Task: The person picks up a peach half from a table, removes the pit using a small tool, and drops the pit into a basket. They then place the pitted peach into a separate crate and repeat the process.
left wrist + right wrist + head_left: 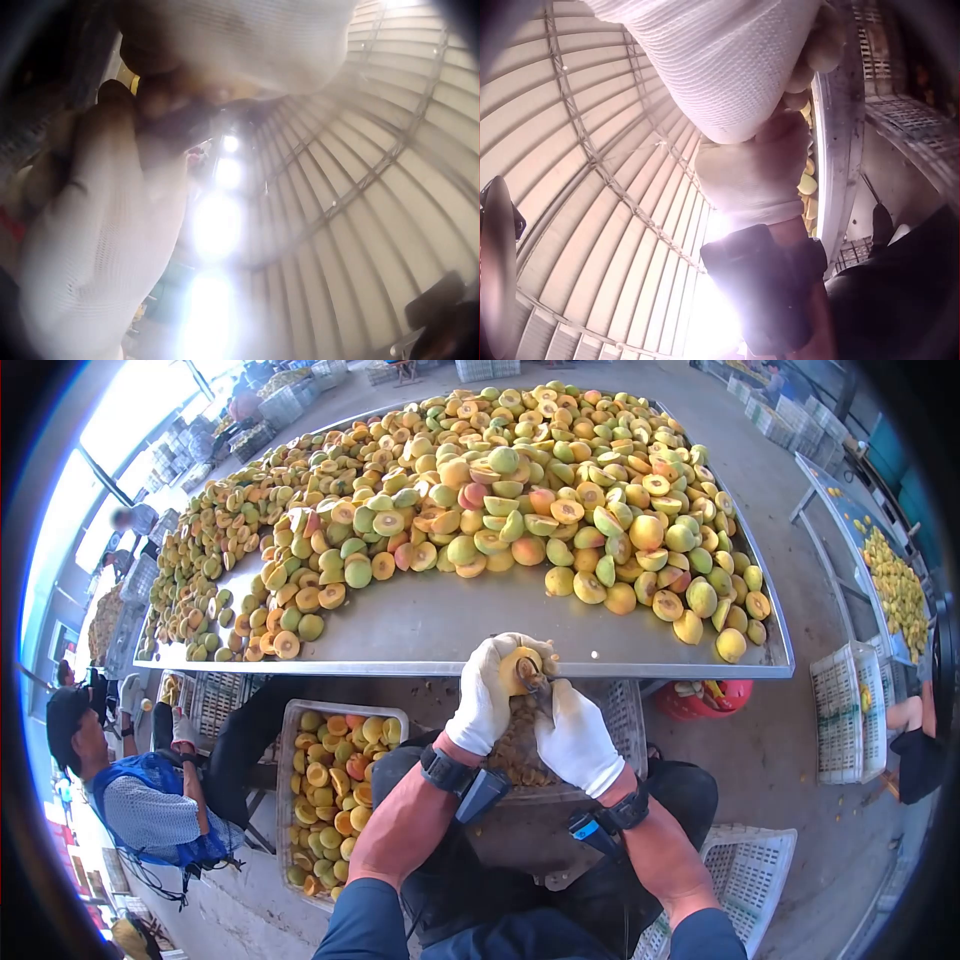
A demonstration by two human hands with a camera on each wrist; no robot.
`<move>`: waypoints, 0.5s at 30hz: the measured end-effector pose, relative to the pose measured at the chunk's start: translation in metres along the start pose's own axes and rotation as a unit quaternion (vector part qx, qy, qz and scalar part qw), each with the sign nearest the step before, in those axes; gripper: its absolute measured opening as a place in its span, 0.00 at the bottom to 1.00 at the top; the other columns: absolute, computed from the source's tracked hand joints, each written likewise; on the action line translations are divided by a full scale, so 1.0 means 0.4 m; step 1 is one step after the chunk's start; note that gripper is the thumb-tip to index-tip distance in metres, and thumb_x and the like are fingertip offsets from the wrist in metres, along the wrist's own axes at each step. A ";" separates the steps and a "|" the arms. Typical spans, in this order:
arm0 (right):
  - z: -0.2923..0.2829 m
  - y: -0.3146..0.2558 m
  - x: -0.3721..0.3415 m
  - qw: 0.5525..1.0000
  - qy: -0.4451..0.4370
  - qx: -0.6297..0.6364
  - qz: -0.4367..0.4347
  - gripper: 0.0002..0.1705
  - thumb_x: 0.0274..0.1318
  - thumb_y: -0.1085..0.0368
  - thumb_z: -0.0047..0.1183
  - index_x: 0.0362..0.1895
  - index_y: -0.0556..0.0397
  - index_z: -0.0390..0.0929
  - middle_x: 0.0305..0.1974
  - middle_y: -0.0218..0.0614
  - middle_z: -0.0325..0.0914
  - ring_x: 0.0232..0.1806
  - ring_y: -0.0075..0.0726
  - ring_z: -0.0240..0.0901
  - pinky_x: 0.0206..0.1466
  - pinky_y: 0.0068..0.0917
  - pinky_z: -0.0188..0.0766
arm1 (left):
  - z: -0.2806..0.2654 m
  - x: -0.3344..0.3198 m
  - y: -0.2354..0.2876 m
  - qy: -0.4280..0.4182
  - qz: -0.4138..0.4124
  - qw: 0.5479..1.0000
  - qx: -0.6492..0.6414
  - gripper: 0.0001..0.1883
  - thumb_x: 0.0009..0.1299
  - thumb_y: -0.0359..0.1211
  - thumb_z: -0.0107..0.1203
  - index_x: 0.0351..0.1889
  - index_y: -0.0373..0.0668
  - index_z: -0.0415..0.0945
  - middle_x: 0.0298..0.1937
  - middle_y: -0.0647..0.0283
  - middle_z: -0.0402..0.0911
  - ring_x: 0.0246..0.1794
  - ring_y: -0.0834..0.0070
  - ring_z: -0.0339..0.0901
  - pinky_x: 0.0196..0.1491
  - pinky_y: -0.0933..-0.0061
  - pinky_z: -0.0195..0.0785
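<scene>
Both hands wear white knit gloves and meet just past the near edge of the steel table. My left hand (487, 690) grips a cut yellow peach (520, 668), its orange flesh turned toward the right hand. In my right hand (580, 735) is a small dark metal tool (541, 695), pinched with its tip at the peach's flesh; its exact kind cannot be told. The left wrist view has the right glove (105, 217) close up and blurred. In the right wrist view the right glove (727, 67) hides the peach and the tool.
Halved peaches (400, 480) heap on the steel table (430, 625). Below my hands stands a crate (625, 725) holding brown pits or scraps. A crate of peach halves (335, 790) stands left, near a seated person (150, 800). A red basin (700, 700) and white crates (848, 710) lie right.
</scene>
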State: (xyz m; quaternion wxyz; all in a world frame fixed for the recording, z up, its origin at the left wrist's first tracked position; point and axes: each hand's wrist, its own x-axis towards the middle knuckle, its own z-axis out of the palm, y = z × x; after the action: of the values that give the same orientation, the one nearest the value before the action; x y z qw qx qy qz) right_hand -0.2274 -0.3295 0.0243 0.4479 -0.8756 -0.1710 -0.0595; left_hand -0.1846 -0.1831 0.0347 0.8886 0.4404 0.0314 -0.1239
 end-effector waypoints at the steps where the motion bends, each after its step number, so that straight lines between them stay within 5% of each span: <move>1: -0.001 0.001 0.000 1.000 0.001 -0.005 0.000 0.12 0.49 0.72 0.56 0.38 0.60 0.68 0.33 0.57 0.76 0.37 0.69 0.75 0.40 0.53 0.74 | 0.000 0.000 -0.002 0.006 0.006 1.000 0.002 0.22 0.76 0.40 0.36 0.41 0.31 0.77 0.38 0.54 0.81 0.38 0.68 0.78 0.46 0.71 0.72; 8: -0.012 0.004 -0.010 0.999 -0.041 -0.024 0.014 0.13 0.51 0.72 0.55 0.41 0.59 0.69 0.33 0.57 0.77 0.38 0.69 0.75 0.40 0.53 0.74 | -0.008 0.004 0.019 -0.016 -0.015 0.999 0.041 0.20 0.75 0.39 0.39 0.38 0.32 0.78 0.32 0.55 0.82 0.33 0.68 0.78 0.42 0.70 0.74; 11: -0.023 0.009 -0.021 0.997 -0.072 0.018 0.018 0.14 0.52 0.71 0.54 0.43 0.60 0.68 0.33 0.59 0.77 0.39 0.69 0.75 0.40 0.52 0.74 | -0.015 0.012 0.050 -0.042 -0.065 0.972 0.221 0.20 0.75 0.40 0.41 0.37 0.32 0.79 0.32 0.56 0.83 0.33 0.69 0.79 0.40 0.71 0.74; 13: -0.028 0.018 -0.022 0.989 -0.125 0.063 0.039 0.12 0.54 0.71 0.53 0.42 0.61 0.68 0.33 0.61 0.77 0.40 0.71 0.75 0.40 0.51 0.73 | -0.039 0.027 0.053 -0.197 0.069 0.868 0.451 0.19 0.74 0.40 0.46 0.37 0.33 0.80 0.32 0.57 0.83 0.35 0.71 0.80 0.41 0.72 0.74; 15: -0.033 0.009 -0.010 0.986 -0.116 0.095 0.068 0.12 0.55 0.70 0.53 0.41 0.61 0.68 0.33 0.62 0.77 0.41 0.71 0.74 0.40 0.51 0.73 | -0.028 0.029 0.041 -0.182 0.067 0.909 0.369 0.17 0.74 0.40 0.51 0.38 0.32 0.81 0.33 0.59 0.83 0.35 0.72 0.80 0.41 0.73 0.74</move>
State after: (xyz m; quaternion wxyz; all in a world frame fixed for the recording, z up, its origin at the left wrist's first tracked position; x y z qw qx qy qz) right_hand -0.2295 -0.3430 0.0284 0.5089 -0.8397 -0.1671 0.0896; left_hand -0.1685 -0.1670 0.0389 0.6594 0.7075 -0.2089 -0.1446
